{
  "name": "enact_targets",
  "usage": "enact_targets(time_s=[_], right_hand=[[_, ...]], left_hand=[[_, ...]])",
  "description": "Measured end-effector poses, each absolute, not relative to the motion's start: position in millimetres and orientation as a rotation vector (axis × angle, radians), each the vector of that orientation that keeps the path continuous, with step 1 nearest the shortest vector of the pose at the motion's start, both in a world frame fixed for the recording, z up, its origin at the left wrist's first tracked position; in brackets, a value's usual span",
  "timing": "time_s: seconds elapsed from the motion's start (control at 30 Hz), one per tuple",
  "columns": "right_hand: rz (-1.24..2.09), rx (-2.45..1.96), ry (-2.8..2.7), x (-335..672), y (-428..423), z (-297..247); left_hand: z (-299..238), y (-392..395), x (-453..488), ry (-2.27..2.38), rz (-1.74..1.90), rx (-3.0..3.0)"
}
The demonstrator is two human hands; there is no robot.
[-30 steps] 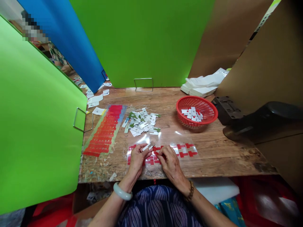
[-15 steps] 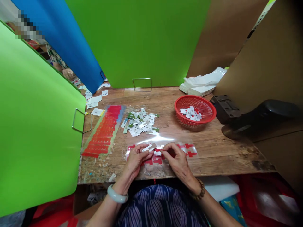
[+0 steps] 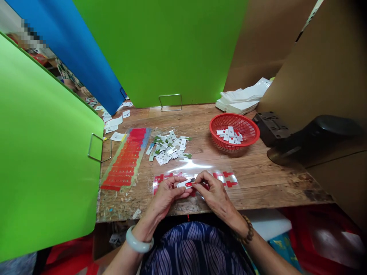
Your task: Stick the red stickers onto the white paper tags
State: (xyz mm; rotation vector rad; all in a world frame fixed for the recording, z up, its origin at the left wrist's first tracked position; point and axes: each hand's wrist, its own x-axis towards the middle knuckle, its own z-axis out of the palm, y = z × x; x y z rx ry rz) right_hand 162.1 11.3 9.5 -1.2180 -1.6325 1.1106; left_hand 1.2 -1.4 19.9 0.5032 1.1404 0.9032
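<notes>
My left hand (image 3: pixel 168 193) is closed on a small flat white plate (image 3: pixel 182 184) with a notched end. Between thumb and forefinger my right hand (image 3: pixel 213 193) pinches a small red sticker (image 3: pixel 189 184), which lies against the notched end of the plate. Whether it is pressed down there I cannot tell. Both hands are above a clear plastic sheet (image 3: pixel 233 176) bearing red T-shaped stickers, partly hidden by my fingers. Beyond it is a loose pile of similar white and green-backed plates (image 3: pixel 169 147).
A red basket (image 3: pixel 235 149) on the right holds several plates with red on them. A strip of red stickers (image 3: pixel 122 164) lies left. Paper sheets (image 3: pixel 241 101) are stacked at the back right, beside a dark metal block (image 3: pixel 271 128). Green partitions (image 3: pixel 160 49) stand behind and left.
My right hand has brought the red sticker from just over the sheet onto the end of the plate. My left hand has tilted the plate flatter. The view has shifted slightly.
</notes>
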Motion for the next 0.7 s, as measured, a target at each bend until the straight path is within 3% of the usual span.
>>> enact_targets(time_s=[0.7], right_hand=[[1.012,-1.211,-1.664,165,11,-4]], left_hand=[[19,1,8,1.152,0.902,0.521]])
